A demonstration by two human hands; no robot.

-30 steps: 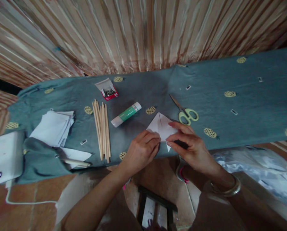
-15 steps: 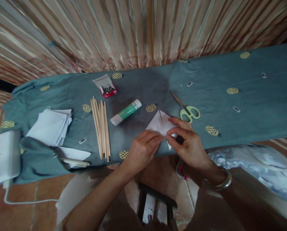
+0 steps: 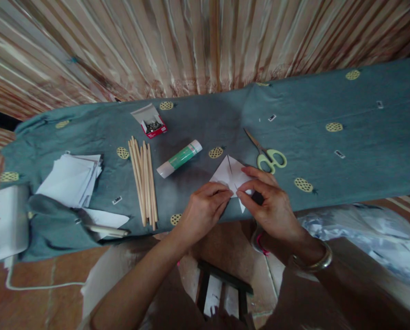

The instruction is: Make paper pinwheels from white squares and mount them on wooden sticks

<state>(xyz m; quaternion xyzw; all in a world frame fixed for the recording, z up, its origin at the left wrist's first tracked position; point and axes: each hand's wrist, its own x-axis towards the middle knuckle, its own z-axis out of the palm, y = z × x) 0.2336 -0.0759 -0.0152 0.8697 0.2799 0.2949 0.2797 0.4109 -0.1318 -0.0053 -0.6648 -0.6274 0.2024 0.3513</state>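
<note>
A piece of white paper (image 3: 224,170) with slits cut in from its corners lies near the front edge of the cloth-covered table. My left hand (image 3: 206,204) pinches the paper close to its middle, fingers pressed together. On the other side, my right hand (image 3: 268,197) grips a part of the same paper between thumb and fingertips. The fingers hide the centre of the sheet, and one pointed corner sticks out below them. Just beyond my right hand lie scissors (image 3: 268,158) with light green handles. A green and white glue stick (image 3: 180,159) rests up and left of the paper.
Several wooden sticks (image 3: 143,183) lie left of the glue stick. Behind them stands an open red box (image 3: 154,128) of small metal pieces. A stack of white paper (image 3: 69,178) and a white device (image 3: 5,220) with a cable are at the left. A plastic bag (image 3: 363,243) sits at the lower right.
My left fingers have shifted slightly, baring more of the paper's middle. Both hands still hold the paper. The view has moved a little.
</note>
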